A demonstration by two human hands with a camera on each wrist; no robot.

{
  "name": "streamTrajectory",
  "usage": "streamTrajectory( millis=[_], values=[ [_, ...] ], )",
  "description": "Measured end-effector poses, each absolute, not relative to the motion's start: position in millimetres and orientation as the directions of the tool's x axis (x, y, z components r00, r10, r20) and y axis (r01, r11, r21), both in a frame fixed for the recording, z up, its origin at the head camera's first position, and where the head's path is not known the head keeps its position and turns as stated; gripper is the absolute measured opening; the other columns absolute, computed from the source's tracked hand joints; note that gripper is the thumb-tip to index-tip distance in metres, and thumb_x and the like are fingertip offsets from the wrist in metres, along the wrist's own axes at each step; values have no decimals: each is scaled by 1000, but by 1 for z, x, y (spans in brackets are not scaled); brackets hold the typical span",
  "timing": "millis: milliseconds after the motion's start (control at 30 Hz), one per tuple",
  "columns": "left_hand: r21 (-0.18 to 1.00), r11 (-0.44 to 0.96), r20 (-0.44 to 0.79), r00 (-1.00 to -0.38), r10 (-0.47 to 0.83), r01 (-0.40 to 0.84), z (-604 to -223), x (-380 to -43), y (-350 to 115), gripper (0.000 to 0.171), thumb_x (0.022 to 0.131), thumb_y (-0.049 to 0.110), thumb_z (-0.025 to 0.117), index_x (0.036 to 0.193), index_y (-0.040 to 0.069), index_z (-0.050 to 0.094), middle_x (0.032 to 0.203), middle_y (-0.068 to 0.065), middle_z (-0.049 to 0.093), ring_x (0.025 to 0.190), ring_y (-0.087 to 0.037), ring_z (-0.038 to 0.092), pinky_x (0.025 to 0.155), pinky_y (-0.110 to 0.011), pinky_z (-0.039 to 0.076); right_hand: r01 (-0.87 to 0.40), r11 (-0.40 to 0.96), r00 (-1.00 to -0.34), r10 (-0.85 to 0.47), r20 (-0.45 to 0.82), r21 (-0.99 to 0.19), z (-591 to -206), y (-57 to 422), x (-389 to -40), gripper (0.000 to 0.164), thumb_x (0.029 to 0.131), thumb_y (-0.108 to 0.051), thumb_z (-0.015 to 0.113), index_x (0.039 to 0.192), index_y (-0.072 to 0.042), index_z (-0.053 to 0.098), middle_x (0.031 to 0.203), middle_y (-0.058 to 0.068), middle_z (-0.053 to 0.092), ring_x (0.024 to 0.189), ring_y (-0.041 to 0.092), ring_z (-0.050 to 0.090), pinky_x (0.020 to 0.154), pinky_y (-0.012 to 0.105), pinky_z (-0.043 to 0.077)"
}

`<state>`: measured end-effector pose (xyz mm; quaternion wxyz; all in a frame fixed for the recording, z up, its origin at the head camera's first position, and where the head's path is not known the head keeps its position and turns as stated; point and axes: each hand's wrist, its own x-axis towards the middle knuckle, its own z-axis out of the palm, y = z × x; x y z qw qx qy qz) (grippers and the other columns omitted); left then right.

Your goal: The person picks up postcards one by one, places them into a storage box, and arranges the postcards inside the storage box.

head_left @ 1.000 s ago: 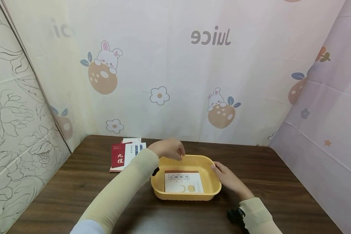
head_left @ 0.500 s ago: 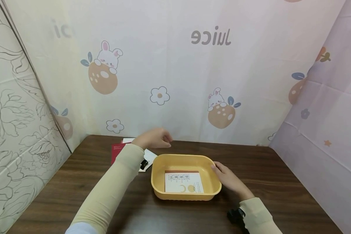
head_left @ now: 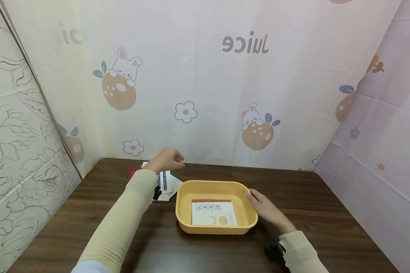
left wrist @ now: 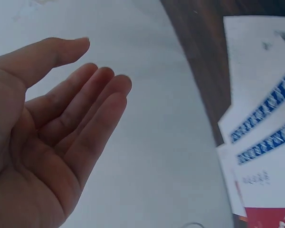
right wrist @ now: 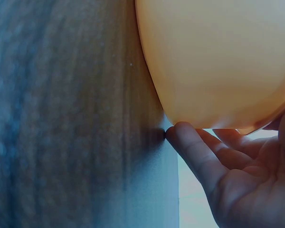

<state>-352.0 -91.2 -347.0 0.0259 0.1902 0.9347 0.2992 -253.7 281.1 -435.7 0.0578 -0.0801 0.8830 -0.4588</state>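
My left hand [head_left: 164,160] hovers over the back of a pile of booklets, holding nothing; its thumb and fingers are apart in the left wrist view. A white booklet with blue printed strips [left wrist: 263,109] lies in that pile, and a red one [head_left: 133,172] peeks out, mostly hidden by my left arm. With thumb at the rim and fingers along the outer wall, my right hand [head_left: 264,206] grips the right end of a yellow plastic basin [head_left: 216,230]. Flat inside the basin lies a white booklet with an orange drawing [head_left: 213,214].
The dark wooden table [head_left: 198,258] bears the basin and the pile. Behind it hangs a printed curtain [head_left: 212,83] with rabbits and flowers, with further curtains at both sides. Black wrist cameras [head_left: 275,251] are strapped to my wrists.
My left hand has moved left and back, from above the basin to above the booklet pile. The right hand, the basin and the booklet in it have stayed put.
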Motion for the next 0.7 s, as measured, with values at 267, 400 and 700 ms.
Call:
streamTrajectory(
  millis=[267, 400, 700],
  values=[
    [577, 780, 20, -960, 280, 240, -367, -365, -115, 31, 92, 20, 73, 116, 0, 70, 112, -14, 69, 104, -32, 64, 89, -45, 54, -94, 573, -981, -194, -23, -814, -436, 281, -254, 56, 109, -38, 42, 146, 3, 42, 121, 16, 64, 91, 18, 66, 81, 34, 54],
    [594, 788, -38, -973, 227, 161, -378, -370, -129, 33, 92, 23, 72, 116, 1, 71, 118, -17, 67, 109, -36, 62, 92, -51, 51, -108, 556, -975, -221, -22, -824, -435, 283, -253, 57, 109, -37, 42, 147, 5, 40, 119, 17, 64, 90, 20, 67, 79, 34, 54],
    [578, 816, -138, -985, 102, 3, -398, -378, -153, 37, 93, 26, 70, 118, -1, 70, 117, -20, 67, 103, -35, 64, 89, -52, 52, -114, 537, -971, -239, -21, -836, -435, 283, -253, 56, 110, -33, 41, 148, 7, 36, 120, 19, 64, 93, 24, 67, 81, 38, 54]
  ],
)
